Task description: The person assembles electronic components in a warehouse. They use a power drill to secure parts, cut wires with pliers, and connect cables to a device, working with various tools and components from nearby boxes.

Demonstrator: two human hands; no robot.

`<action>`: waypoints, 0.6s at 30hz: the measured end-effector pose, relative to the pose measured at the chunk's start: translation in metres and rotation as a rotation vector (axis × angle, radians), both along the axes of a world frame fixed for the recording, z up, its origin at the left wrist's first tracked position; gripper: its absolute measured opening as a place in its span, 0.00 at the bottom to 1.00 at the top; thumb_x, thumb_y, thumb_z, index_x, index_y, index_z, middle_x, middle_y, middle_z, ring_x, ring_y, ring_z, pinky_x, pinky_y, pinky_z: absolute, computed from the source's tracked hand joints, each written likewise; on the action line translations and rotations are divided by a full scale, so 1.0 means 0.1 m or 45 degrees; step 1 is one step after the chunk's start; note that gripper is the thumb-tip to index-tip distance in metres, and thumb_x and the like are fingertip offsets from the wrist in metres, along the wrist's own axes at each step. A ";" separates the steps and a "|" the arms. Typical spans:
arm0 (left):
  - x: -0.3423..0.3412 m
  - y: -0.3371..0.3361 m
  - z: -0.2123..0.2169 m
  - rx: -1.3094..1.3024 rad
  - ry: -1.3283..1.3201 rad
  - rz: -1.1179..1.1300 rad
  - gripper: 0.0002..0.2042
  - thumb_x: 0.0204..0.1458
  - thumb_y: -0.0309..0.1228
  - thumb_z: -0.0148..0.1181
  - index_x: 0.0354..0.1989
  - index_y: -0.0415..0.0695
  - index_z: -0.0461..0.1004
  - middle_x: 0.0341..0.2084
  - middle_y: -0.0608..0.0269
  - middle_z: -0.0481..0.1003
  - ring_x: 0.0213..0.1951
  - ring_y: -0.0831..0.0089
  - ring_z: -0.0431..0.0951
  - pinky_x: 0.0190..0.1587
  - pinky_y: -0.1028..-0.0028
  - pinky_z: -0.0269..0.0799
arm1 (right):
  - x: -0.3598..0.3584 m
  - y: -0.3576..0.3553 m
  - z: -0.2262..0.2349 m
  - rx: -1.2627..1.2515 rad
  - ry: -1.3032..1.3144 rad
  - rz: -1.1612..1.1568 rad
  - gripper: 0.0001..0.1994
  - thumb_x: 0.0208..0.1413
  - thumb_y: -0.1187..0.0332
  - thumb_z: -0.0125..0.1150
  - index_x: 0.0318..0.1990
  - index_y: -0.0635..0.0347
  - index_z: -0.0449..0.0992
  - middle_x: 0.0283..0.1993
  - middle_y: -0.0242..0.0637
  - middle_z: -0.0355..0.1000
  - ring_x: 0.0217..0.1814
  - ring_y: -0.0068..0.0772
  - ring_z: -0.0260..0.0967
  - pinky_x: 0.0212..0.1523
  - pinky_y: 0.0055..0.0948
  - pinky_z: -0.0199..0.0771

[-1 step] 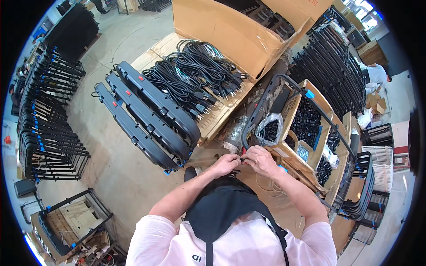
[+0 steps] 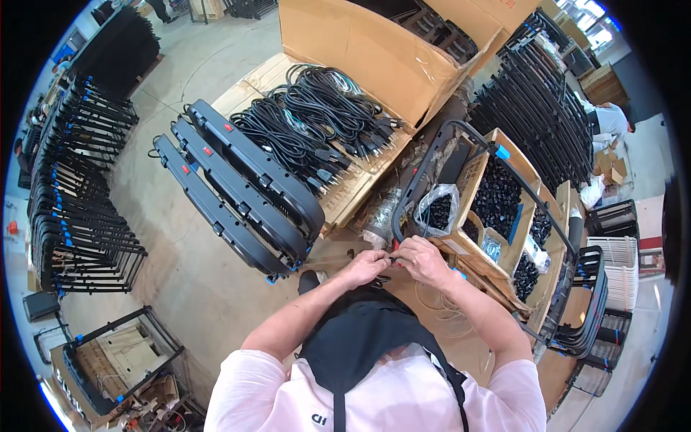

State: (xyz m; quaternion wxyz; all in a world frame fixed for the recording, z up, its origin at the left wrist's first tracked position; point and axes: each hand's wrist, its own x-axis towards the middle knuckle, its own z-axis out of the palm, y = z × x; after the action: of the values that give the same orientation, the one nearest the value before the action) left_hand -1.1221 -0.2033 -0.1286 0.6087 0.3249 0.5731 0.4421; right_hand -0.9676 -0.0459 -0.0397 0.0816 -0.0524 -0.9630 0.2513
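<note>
Left hand (image 2: 367,267) and right hand (image 2: 423,261) are held close together, dark part (image 2: 393,260) pinched between them, 12 o'clock of apron (image 2: 360,333). Fine two-handed work seems under way; steady grip, close alignment likely called for.

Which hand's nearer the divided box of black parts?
Right. The right hand is just left of the box; the left hand is farther left, beyond the right hand.

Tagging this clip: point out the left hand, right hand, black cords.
Left hand (image 2: 366,268), head view: back of hand.
Right hand (image 2: 425,261), head view: back of hand.
Black cords (image 2: 325,109), head view: middle coils.
</note>
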 end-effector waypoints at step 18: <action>0.09 0.07 -0.29 -0.099 0.115 -0.030 0.14 0.67 0.35 0.58 0.48 0.36 0.81 0.38 0.66 0.82 0.41 0.76 0.78 0.47 0.71 0.75 | 0.06 -0.16 -0.03 -0.028 -0.283 -0.215 0.08 0.60 0.68 0.63 0.43 0.61 0.76 0.44 0.48 0.74 0.50 0.52 0.76 0.51 0.46 0.78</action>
State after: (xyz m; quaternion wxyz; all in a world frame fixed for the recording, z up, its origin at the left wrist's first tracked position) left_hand -1.1130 -0.1960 -0.1578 0.5995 0.3274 0.6130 0.3971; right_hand -0.9613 -0.0624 -0.0424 -0.0053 -0.1614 -0.9555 0.2467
